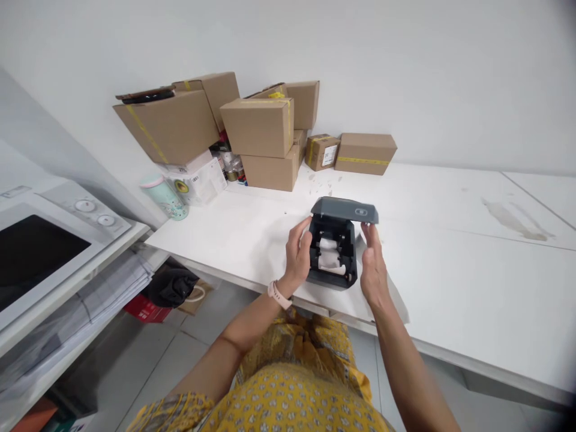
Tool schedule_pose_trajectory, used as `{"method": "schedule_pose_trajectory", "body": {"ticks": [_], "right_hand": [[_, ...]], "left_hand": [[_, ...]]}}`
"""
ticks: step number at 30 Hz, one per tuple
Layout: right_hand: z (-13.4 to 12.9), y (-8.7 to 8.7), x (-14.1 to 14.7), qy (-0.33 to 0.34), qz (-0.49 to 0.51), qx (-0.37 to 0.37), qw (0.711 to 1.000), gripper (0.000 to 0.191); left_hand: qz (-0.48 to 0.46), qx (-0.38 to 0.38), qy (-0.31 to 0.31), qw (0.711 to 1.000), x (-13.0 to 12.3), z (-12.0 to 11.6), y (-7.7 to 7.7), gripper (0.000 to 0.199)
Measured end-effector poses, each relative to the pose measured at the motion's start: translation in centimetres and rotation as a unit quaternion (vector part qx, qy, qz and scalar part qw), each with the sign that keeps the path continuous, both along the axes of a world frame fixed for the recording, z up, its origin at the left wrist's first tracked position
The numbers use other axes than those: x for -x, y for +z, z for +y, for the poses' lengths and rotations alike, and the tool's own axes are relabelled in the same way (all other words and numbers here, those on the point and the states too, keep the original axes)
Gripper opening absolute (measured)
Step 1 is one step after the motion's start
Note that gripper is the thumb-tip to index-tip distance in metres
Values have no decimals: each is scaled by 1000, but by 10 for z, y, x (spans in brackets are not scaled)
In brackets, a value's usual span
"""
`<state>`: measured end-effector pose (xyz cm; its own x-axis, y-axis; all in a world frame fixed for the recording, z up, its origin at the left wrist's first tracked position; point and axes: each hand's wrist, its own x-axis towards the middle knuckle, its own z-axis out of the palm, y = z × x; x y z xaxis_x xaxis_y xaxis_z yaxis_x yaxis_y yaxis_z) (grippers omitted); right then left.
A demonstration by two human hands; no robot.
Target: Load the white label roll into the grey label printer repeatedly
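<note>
A dark grey label printer (346, 209) is on the white table near its front edge, with its lid raised. Its black inside holds white paper (330, 259). My left hand (297, 257), with a pink watch (279, 294) on the wrist, grips the printer's left side, fingers near the lid's left corner. From the other side my right hand (374, 273) holds the lid's right end with its fingertips. The palm of my right hand stays apart from the printer's body. A white sheet (396, 300) lies on the table partly under my right forearm.
Cardboard boxes (258, 129) are stacked at the back left, with two smaller ones (365, 153) beside them along the wall. A mint tumbler (165, 199) leans near a white carton (202, 180). At the left, a microwave (54, 234) stands on a shelf. A stain (513, 219) marks the table's right part.
</note>
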<state>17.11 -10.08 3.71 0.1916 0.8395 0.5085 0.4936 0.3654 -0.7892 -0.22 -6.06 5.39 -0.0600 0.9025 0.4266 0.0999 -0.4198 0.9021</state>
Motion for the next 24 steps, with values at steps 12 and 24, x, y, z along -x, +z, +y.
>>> {"method": "schedule_pose_trajectory", "body": {"ticks": [12,24], "right_hand": [[96,43,-21,-8,-353,65,933,41],[130,-12,5,122,-346,149,918,37]], "left_hand": [[206,189,-59,958,-12,62,-37,82],[257,175,17,950,-11,52,-30,86]]}}
